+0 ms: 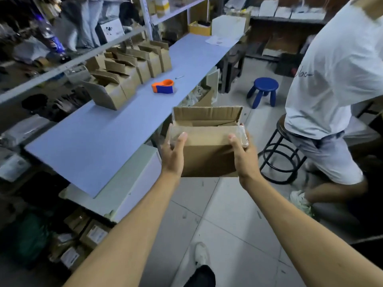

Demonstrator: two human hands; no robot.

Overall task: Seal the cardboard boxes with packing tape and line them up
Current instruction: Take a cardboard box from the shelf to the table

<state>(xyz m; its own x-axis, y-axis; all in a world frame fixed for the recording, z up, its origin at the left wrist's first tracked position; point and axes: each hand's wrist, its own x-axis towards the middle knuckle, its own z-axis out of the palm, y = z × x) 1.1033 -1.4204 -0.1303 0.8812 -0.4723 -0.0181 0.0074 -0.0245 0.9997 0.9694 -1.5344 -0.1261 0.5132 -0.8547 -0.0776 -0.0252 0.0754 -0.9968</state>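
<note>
I hold a small cardboard box [207, 146] in the air over the floor, just off the table's near right edge. Its top flaps stand open and clear tape shows on its side edges. My left hand [173, 152] grips its left side, thumb on the front face. My right hand [242, 154] grips its right side the same way. An orange and blue tape dispenser [163, 86] lies on the blue table [99, 133]. A row of several open cardboard boxes [132, 73] stands along the table's far left side.
A person in a white shirt [335, 83] stands at the right beside a black round stool [279, 150]. A small blue stool [263, 90] stands on the tiled floor beyond. Shelves [68, 61] full of goods run behind the table. Cartons [83, 241] sit under the table.
</note>
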